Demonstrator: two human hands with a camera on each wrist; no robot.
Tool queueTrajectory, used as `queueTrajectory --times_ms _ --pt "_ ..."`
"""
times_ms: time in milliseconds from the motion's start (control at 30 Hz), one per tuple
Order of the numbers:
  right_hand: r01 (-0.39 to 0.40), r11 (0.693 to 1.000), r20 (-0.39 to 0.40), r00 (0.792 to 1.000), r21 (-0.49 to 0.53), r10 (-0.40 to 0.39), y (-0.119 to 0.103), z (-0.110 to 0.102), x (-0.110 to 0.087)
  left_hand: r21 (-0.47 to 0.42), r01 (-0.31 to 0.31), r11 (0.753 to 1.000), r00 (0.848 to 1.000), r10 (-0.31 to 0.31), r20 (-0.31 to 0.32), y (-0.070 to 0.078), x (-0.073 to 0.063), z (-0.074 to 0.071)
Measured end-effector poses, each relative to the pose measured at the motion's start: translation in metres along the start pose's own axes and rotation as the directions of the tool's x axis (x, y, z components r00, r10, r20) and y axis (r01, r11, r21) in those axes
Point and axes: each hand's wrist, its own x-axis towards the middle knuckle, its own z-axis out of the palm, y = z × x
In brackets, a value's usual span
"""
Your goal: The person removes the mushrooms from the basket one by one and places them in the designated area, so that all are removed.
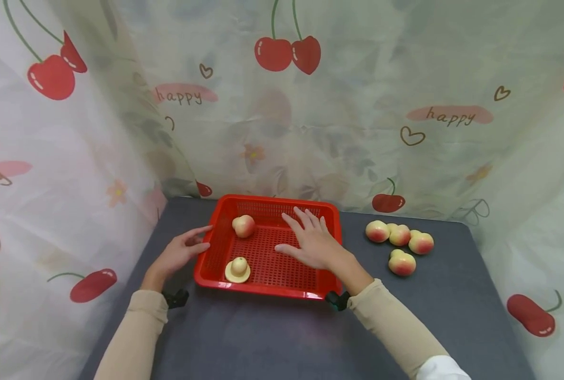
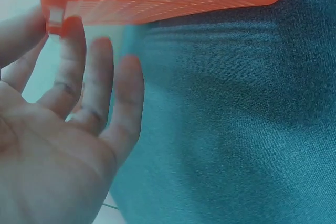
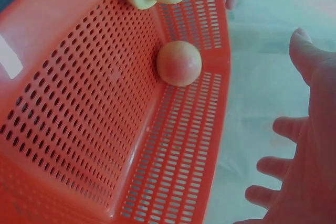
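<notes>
A red mesh basket (image 1: 274, 258) sits on the dark table. My left hand (image 1: 179, 252) is at its left side, with thumb and forefinger touching the rim; the other fingers (image 2: 128, 85) are loosely bent beside it. Over the right half of the basket hovers my right hand (image 1: 312, 244), fingers spread and holding nothing. Inside the basket, a red-and-yellow peach-like piece (image 1: 245, 226) lies by the back left corner. Near the front left, another piece (image 1: 238, 268) shows a cream ball on a flat cream base. The right wrist view shows the peach-like piece (image 3: 179, 64) against the mesh wall.
Several peach-like pieces (image 1: 400, 235) stand in a row on the table to the right of the basket. One more (image 1: 402, 264) lies in front of them. A printed curtain (image 1: 339, 132) encloses the table at the back and both sides.
</notes>
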Motion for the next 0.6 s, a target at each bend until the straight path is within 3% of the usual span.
queueTrajectory --times_ms 133,300,400,600 --pt "0.016 0.999 0.021 1.000 0.040 -0.017 -0.003 -0.001 0.007 -0.114 0.015 0.993 0.999 -0.011 0.032 -0.005 0.003 -0.001" --pt "0.017 0.989 0.122 0.992 0.147 -0.035 -0.004 -0.001 0.016 -0.235 0.083 0.968 0.993 -0.062 0.098 -0.006 0.005 0.001" --pt "-0.002 0.969 0.176 0.983 0.248 -0.043 -0.004 -0.001 0.024 -0.274 0.115 0.955 0.990 -0.087 0.113 -0.006 0.004 0.002" --pt "0.043 0.920 0.195 0.972 0.389 -0.128 -0.005 0.006 0.045 -0.279 0.126 0.952 0.989 -0.098 0.112 -0.005 0.004 0.002"
